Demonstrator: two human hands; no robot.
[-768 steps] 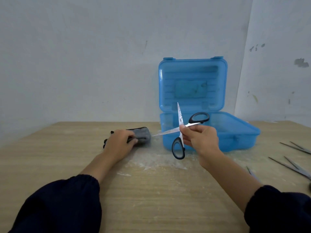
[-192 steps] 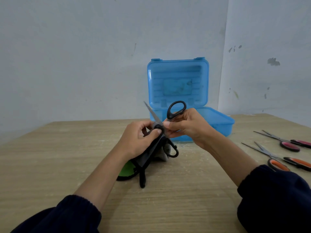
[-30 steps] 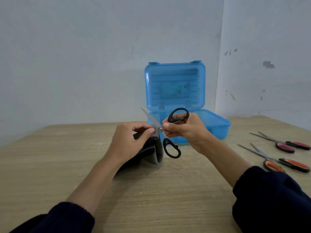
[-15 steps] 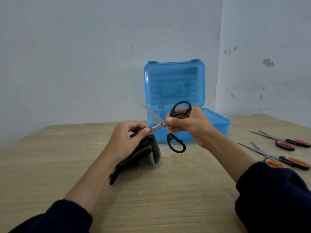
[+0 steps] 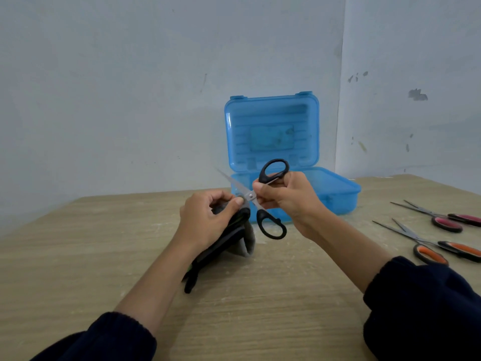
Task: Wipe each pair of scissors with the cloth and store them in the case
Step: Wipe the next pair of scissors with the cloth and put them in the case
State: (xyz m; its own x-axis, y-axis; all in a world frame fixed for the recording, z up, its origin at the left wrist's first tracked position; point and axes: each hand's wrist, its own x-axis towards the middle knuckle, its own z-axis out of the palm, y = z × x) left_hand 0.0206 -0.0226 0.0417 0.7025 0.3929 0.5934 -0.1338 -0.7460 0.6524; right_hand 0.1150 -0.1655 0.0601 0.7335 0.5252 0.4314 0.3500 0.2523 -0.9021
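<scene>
case (image 5: pixel 338 196) behind hands, spare scissors (image 5: pixel 426 242) right

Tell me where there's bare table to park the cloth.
Bare table left of the left hand, and near edge between both sleeves. Crowded right: pink-handled scissors and orange-handled scissors. Blue case blocks behind.

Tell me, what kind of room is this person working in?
Probably a plain workroom or makeshift work corner, not a kitchen or shop. A bare wooden table stands in a corner of scuffed, unpainted-looking walls, with only a blue plastic case and spare scissors laid out.
</scene>
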